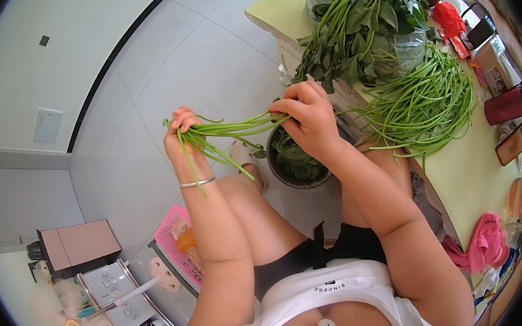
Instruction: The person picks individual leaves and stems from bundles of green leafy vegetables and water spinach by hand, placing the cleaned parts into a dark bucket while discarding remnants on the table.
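Observation:
My left hand (182, 131) is closed around a small bunch of long green vegetable stems (229, 131), some of whose ends poke out below the fist. At the other end, the thumb and fingers of my right hand (308, 114) pinch the stem tips. Both hands hold the bunch in the air, stretched roughly level between them. A dark round bucket (302, 183) stands on the floor below my right hand, with torn green leaves (294, 154) inside. Right of that hand, a heap of leafless stems (430, 107) lies on the table, some hanging over its edge.
Leafy greens (364, 38) spill from a clear plastic bag on the yellow-green table (442, 174). Along its far right are a dark red tumbler (506, 106), a phone (515, 143) and a pink cloth (486, 242). A pink basket (175, 219) on a cart stands at my left.

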`<state>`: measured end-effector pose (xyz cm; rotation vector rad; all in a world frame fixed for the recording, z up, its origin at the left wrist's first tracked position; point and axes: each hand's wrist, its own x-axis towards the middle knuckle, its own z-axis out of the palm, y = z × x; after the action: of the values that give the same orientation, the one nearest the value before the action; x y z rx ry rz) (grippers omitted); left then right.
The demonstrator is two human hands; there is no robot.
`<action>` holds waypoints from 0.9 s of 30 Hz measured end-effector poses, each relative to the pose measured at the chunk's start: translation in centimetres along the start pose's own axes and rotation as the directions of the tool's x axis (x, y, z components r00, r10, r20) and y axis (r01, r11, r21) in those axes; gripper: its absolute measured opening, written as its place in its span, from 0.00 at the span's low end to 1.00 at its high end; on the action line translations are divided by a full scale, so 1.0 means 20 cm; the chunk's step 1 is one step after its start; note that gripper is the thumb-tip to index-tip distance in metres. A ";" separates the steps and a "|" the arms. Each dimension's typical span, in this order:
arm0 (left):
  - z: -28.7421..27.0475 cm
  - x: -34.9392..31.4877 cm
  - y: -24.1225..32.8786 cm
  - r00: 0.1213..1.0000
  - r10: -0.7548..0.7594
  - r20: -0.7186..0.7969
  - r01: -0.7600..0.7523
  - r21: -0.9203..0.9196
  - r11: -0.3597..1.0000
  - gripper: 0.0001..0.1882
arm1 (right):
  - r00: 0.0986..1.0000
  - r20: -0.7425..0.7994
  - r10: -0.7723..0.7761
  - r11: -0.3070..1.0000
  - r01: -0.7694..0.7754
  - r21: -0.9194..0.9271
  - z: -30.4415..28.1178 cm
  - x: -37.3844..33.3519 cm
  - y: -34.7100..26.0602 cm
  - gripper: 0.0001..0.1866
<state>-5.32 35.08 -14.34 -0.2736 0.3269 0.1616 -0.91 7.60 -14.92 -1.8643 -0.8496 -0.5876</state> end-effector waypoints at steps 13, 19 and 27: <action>0.03 -0.03 -0.05 0.992 -0.124 0.037 0.125 -0.010 0.992 0.03 | 0.994 0.053 0.096 0.994 -0.099 0.052 0.07 -0.02 0.02 0.13; 0.01 -0.01 -0.03 0.996 -0.072 0.050 0.068 0.071 0.995 0.04 | 0.924 0.084 0.373 0.885 -0.382 0.266 0.09 -0.03 0.03 0.05; 0.00 0.00 -0.03 0.997 0.054 0.054 -0.059 0.091 0.994 0.04 | 0.619 0.521 0.587 -0.006 -0.641 0.768 0.10 -0.07 0.02 0.03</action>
<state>-5.25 34.44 -14.25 -0.1687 0.2904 0.2085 -1.30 8.82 -16.93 -0.8931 -0.1236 0.5326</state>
